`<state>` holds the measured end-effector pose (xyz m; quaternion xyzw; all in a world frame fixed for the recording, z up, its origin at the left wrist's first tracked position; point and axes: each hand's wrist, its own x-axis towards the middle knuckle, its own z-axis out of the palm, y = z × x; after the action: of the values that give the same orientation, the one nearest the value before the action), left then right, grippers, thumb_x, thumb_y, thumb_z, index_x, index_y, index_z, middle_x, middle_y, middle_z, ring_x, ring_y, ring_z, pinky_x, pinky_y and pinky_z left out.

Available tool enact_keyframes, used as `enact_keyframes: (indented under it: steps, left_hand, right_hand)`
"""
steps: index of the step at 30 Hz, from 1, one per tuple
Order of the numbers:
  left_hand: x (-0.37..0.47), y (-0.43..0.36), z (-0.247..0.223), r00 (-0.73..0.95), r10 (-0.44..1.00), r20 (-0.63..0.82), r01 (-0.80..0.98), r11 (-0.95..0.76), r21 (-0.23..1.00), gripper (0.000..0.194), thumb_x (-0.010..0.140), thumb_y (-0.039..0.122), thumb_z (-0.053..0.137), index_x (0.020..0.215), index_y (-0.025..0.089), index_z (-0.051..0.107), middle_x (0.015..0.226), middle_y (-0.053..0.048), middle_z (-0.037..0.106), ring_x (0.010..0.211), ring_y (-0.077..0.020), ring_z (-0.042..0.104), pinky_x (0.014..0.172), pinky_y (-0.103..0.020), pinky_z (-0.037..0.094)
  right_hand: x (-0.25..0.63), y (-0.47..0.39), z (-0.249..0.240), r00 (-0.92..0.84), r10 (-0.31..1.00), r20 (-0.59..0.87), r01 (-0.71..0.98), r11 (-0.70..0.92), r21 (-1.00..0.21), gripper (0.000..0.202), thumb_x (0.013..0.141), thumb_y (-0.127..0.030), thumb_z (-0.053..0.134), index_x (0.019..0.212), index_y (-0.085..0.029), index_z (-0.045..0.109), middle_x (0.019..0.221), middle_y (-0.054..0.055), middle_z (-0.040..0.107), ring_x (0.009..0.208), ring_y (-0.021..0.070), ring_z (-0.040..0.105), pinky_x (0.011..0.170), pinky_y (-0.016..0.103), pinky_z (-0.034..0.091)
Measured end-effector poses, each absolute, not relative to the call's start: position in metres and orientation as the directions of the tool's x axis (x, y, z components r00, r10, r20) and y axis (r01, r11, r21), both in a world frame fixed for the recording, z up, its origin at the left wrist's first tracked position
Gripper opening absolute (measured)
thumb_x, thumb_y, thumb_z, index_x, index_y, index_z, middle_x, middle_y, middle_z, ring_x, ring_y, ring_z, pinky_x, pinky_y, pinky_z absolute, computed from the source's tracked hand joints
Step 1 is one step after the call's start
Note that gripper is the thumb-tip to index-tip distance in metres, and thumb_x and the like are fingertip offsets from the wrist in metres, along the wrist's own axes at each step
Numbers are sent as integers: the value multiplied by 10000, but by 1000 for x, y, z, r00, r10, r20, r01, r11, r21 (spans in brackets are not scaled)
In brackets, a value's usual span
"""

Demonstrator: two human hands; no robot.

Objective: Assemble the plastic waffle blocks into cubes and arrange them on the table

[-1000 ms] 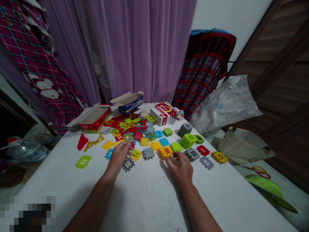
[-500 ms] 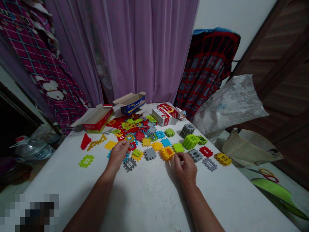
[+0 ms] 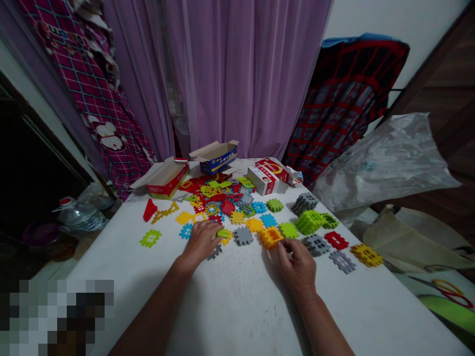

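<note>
My left hand (image 3: 200,241) is over the near edge of the loose pieces, its thumb and fingertips closing on a small light-green building piece (image 3: 223,233). Beneath that piece lies a yellow notched tile (image 3: 226,241). A dark grey window tile (image 3: 214,252) is partly hidden below the hand. My right hand (image 3: 298,260) is closed, pinching the near right corner of a hollow yellow building-block cube (image 3: 270,238). Between the hands a grey notched tile (image 3: 243,236) lies flat. Stacked light-green tiles (image 3: 310,222) stand beyond my right hand.
A heap of mixed tiles (image 3: 218,195) covers the table's far middle. Behind it are an open red box (image 3: 168,180), a blue box (image 3: 218,160) and a red-white box (image 3: 267,175). Yellow tiles (image 3: 366,255) lie near the right edge, a red piece (image 3: 149,210) at left.
My left hand has moved right and nearer, from beside the red and blue tiles to the light-green piece. My right hand still pinches the yellow cube. The view has turned slightly left.
</note>
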<state>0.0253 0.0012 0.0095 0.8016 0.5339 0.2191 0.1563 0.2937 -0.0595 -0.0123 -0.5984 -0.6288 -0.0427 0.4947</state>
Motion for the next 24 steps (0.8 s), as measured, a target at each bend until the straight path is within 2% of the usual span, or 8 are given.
enact_keyframes:
  steps: [4,9,12,14,16,20,24]
  left_hand:
    - [8,6,17,264,943,202,856,-325,402,300,845,299,583,1125,287,690,1123,-69,701,1096,-278,572,977,-433,341]
    - [-9,7,31,29,945,327,961,-116,250,353,847,249,542,1181,225,655,1299,-113,596,1232,-308,477,1018,-455,314]
    - [4,0,34,115,953,280,957,-182,226,300,842,219,541,1109,233,677,1229,-89,632,1186,-272,511,1003,-419,332]
    - [19,-6,32,241,953,182,931,-280,235,200,855,271,555,988,247,703,1077,-57,688,1072,-245,569,959,-398,357]
    - [33,-12,28,305,945,117,919,-325,226,185,837,351,604,945,237,700,1031,-58,694,1045,-256,573,941,-405,363]
    - [46,-18,19,275,958,74,942,-284,179,321,795,428,660,1009,188,664,1101,-106,665,1092,-299,549,935,-425,362]
    - [47,-18,19,267,963,48,948,-271,165,247,831,372,622,961,169,670,1062,-123,686,1069,-302,574,925,-424,351]
  right_hand:
    - [294,-60,-12,202,708,677,799,281,-532,195,877,-337,519,733,-227,590,656,17,602,608,156,547,573,284,431]
    - [295,-60,-11,165,675,719,812,320,-487,164,882,-295,538,748,-216,589,670,6,607,607,136,548,569,257,426]
    - [294,-59,-11,140,666,733,820,337,-463,145,885,-265,544,757,-210,585,670,0,602,607,129,547,564,245,420]
    - [295,-60,-11,135,663,736,821,342,-458,140,887,-256,546,762,-208,584,671,-1,599,607,127,545,555,238,415]
    - [295,-60,-12,138,662,737,820,341,-460,133,888,-253,549,768,-207,585,678,0,602,608,126,545,547,234,412]
    - [295,-59,-13,141,661,737,819,340,-462,129,885,-255,555,770,-207,587,686,2,610,610,127,547,564,240,419]
    - [296,-59,-12,135,654,744,823,344,-452,139,886,-253,547,761,-208,584,669,-2,600,602,127,545,570,244,418]
